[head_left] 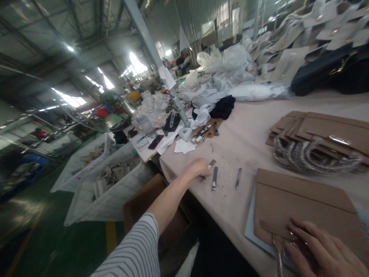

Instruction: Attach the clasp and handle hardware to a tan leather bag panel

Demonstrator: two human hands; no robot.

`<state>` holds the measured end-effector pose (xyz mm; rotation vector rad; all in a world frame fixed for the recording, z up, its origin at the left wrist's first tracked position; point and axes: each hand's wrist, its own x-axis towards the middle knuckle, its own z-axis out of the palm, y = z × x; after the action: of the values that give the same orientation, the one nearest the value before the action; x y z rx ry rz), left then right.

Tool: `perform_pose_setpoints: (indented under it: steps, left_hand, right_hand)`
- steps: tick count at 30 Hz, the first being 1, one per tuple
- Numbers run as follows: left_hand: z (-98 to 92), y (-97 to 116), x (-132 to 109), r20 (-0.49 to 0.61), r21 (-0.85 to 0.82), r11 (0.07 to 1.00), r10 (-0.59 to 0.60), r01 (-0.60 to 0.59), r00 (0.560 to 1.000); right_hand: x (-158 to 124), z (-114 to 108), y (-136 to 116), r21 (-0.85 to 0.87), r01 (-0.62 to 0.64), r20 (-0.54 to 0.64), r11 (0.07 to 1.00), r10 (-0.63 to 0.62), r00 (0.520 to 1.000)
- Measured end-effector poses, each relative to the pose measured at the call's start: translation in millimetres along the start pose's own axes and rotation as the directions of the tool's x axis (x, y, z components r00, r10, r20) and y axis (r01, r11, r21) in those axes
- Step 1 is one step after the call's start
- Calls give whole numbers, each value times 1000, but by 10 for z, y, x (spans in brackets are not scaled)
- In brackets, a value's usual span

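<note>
My left hand (pixel 199 168) reaches out to the table edge with its fingers curled closed. By its fingertips a short flat metal piece (pixel 212 164) shows; what the fingers hold is hidden. Right of it lie a flat grey metal tool (pixel 215 179) and a slim metal tool (pixel 238 178), with tiny pale bits scattered between them. My right hand (pixel 323 248) rests, fingers stretched and apart, on a brown bag panel (pixel 305 196). Its fingers touch a plastic-wrapped strap (pixel 278 252) on the panel. Under the panel a light grey board (pixel 250 223) sticks out.
Stacked brown bag pieces (pixel 325 130) with plastic-wrapped handles lie at the right. Behind are clear plastic bags (pixel 227 63), pale bag parts (pixel 291 57) and a black bag (pixel 325 75). A metal post (pixel 150 42) rises at the table's left; white bins (pixel 100 204) stand below.
</note>
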<state>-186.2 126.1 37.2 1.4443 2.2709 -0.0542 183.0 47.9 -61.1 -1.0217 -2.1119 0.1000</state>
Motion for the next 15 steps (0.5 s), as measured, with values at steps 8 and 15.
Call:
perform_pose_setpoints:
  steps: [8,15]
  left_hand:
    - [96,-151,-158,-30,-336,927,168,-168,985]
    - [655,290,-788,-185,-977,43,317,-209,930]
  right_hand:
    - [76,-173,-260,-78,-13,95,997,20,995]
    - [41,-197,-249,-75,-45,158,996,56,986]
